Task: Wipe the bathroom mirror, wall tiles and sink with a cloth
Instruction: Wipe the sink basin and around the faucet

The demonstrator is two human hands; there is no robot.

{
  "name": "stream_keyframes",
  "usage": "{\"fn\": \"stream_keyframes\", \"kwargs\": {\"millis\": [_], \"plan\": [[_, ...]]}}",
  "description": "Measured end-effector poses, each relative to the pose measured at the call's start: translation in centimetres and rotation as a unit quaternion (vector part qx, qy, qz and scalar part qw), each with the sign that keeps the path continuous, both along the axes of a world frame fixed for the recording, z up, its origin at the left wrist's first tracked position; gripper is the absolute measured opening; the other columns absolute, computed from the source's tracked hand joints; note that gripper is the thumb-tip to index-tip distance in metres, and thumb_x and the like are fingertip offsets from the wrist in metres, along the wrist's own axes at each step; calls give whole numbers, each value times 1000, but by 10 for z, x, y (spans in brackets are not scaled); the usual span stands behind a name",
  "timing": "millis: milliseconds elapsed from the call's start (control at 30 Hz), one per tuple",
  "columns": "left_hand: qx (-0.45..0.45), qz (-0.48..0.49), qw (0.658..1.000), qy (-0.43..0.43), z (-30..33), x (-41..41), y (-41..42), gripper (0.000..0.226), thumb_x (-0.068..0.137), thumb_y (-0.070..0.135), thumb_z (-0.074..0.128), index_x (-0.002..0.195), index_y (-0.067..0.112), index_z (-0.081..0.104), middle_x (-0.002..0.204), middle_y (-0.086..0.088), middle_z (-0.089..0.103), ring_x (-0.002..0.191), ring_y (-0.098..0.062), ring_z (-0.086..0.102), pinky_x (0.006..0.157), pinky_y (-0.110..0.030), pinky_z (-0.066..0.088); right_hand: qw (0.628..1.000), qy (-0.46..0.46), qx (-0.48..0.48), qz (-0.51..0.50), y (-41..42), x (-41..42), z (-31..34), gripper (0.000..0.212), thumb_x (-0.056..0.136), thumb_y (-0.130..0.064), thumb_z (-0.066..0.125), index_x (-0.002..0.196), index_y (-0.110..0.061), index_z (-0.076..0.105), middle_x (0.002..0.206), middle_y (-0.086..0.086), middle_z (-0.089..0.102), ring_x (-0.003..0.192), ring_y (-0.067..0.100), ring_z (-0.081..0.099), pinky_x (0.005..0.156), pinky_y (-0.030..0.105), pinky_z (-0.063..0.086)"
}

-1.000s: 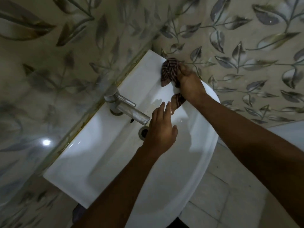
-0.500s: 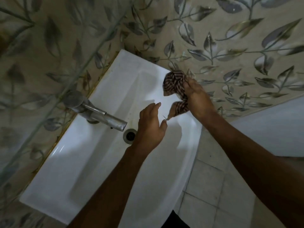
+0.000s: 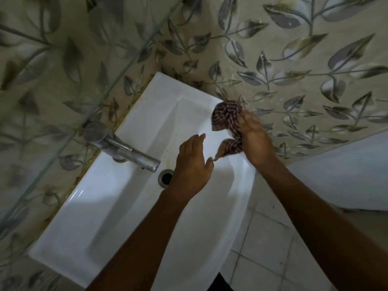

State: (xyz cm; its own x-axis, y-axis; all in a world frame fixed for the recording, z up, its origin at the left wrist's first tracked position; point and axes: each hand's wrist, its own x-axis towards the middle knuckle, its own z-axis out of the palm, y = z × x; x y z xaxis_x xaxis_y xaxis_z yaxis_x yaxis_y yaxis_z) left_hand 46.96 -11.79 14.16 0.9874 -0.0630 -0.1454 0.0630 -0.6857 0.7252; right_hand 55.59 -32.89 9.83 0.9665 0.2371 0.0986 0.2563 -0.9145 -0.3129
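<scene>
A: Quick one. Step?

B: Sink stage, I'd say. Right hand has its grip closed round the striped cloth, bunched, at the sink's far right corner, up against the leaf-pattern wall tiles.

A: Cloth on the rim or in the basin?

B: Over the rim at that corner, one end sticking up by the tiles, the other tail hanging toward the basin. Touching the porcelain or not, can't tell, too dark.

A: Left hand?

B: Left hand is over the basin, fingers straight, holding nothing. Thumb is just beside the cloth's loose tail. Contact unclear.

A: Other stuff?

B: Metal tap at the sink's back edge, spout pointing at the drain. Drain is right beside the left wrist. Floor tiles past the front right edge.

A: Next move?

B: Judgement only: flatten the cloth so more fabric meets the rim, then sweep along the right edge toward the front. Left hand could catch that tail to spread it. Needs firm pressure, since a bunched cloth skips spots.
</scene>
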Motion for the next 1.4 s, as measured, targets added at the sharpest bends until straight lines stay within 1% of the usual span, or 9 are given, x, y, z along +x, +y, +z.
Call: {"fn": "stream_keyframes", "kwargs": {"millis": [267, 433, 533, 667, 833, 1000, 1100, 1167, 1400], "plan": [[26, 31, 997, 68, -12, -28, 22, 88, 96, 30, 62, 160, 15, 3, 166, -10, 14, 152, -26, 15, 123, -42, 23, 996, -38, 66, 37, 61, 39, -12, 73, 79, 23, 47, 149, 6, 36, 157, 26, 33, 147, 42, 29, 123, 50, 21], [12, 61, 995, 80, -13, -37, 44, 87, 97, 27, 61, 160, 18, 3, 168, -8, 11, 154, -26, 15, 124, -45, 23, 990, -2, 110, 84, 142, 100, 3, 55, 104, -38, 43, 152, -11, 40, 156, 10, 41, 145, 26, 38, 124, 42, 25], [7, 66, 993, 94, -14, -45, 50, 86, 98, 29, 60, 160, 21, 2, 168, -6, 8, 155, -25, 12, 126, -43, 20, 981, -20, 88, 173, 190, 123, 12, 48, 105, -25, 40, 147, -3, 47, 150, 20, 48, 141, 40, 42, 123, 45, 22], [9, 79, 991, 108, -19, -53, 56, 83, 98, 31, 60, 160, 22, 5, 168, -7, 10, 155, -27, 9, 123, -42, 21, 983, 38, 118, 136, 223, 101, 23, 58, 102, -27, 49, 153, -6, 34, 162, 20, 28, 152, 38, 17, 123, 48, 4], [-6, 75, 992, 106, -22, -49, 53, 81, 99, 29, 58, 160, 20, 6, 168, -7, 7, 155, -27, 8, 125, -42, 18, 964, 53, 110, 237, 226, 48, 13, 47, 98, -24, 57, 140, -1, 54, 150, 24, 46, 145, 42, 32, 121, 58, 19], [7, 55, 994, 96, -18, -41, 44, 84, 97, 28, 59, 160, 21, 4, 167, -5, 9, 153, -26, 13, 124, -50, 21, 935, -31, -10, 352, 217, 51, 16, 47, 102, -15, 48, 144, 3, 46, 154, 26, 40, 147, 45, 30, 121, 53, 17], [27, 45, 994, 92, -18, -39, 39, 83, 96, 29, 60, 160, 20, 7, 167, -7, 9, 153, -28, 13, 123, -50, 24, 965, -90, -40, 242, 197, 80, 32, 46, 105, -18, 34, 146, -2, 46, 149, 18, 48, 143, 37, 39, 120, 46, 27], [39, 37, 995, 79, -14, -37, 35, 81, 96, 26, 60, 160, 19, 8, 167, -7, 9, 153, -27, 12, 123, -46, 24, 982, -96, -31, 158, 175, 97, 39, 42, 101, -8, 45, 142, 2, 50, 143, 21, 53, 135, 38, 48, 113, 46, 39], [26, -10, 999, 37, -1, -20, 0, 79, 94, 22, 61, 159, 12, 17, 164, -13, 18, 148, -32, 22, 120, -46, 29, 980, 4, -95, 177, 88, 90, 30, 40, 83, 0, 65, 121, 13, 62, 132, 33, 58, 124, 50, 54, 107, 49, 43]]}}
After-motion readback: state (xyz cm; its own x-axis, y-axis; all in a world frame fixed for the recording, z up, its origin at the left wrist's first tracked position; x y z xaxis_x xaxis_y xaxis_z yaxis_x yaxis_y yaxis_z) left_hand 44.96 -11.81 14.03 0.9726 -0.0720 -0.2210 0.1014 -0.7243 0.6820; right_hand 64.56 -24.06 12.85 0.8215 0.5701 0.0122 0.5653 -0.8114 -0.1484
